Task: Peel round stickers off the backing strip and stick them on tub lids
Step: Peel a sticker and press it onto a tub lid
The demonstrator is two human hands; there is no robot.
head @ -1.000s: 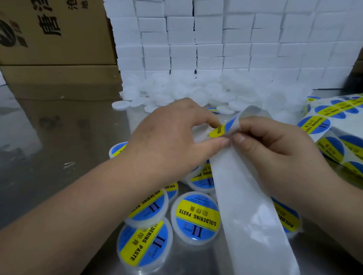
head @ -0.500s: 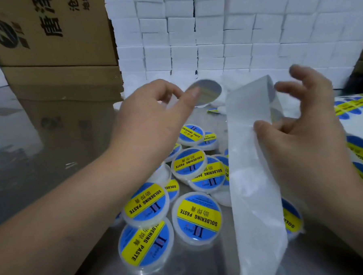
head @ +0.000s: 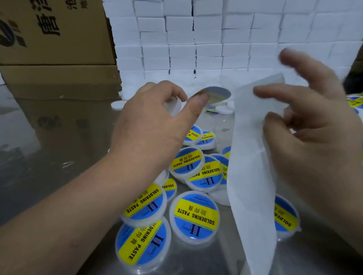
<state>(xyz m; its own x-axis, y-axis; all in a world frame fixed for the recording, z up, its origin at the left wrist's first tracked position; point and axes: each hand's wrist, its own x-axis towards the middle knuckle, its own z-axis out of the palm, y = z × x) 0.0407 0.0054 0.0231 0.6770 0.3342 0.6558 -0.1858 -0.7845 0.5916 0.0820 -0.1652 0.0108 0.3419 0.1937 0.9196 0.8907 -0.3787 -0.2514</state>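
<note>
Nearest, on the steel table [head: 193,269], lies a loose cluster of labelled tubs [head: 194,217], their lids carrying blue-and-yellow "SOLDERING PASTE" stickers, several overlapping. Rising from the bottom edge past them is the white backing strip [head: 250,186], bare on the side that shows. The right hand [head: 315,134] holds it near the top: the thumb is pressed to the strip's right edge and the index finger lies across its front, while the other fingers are fanned out and blurred. Level with it, the left hand [head: 152,126] is raised above the tubs and pinches one round sticker [head: 218,94] by its edge at the thumb tip — the grey back faces the camera, clear of the strip. Beyond lie loose white lids [head: 224,110], then a wall of white boxes [head: 213,30], with cardboard boxes [head: 49,39] stacked at the left and sticker sheets [head: 361,102] at the right edge.
</note>
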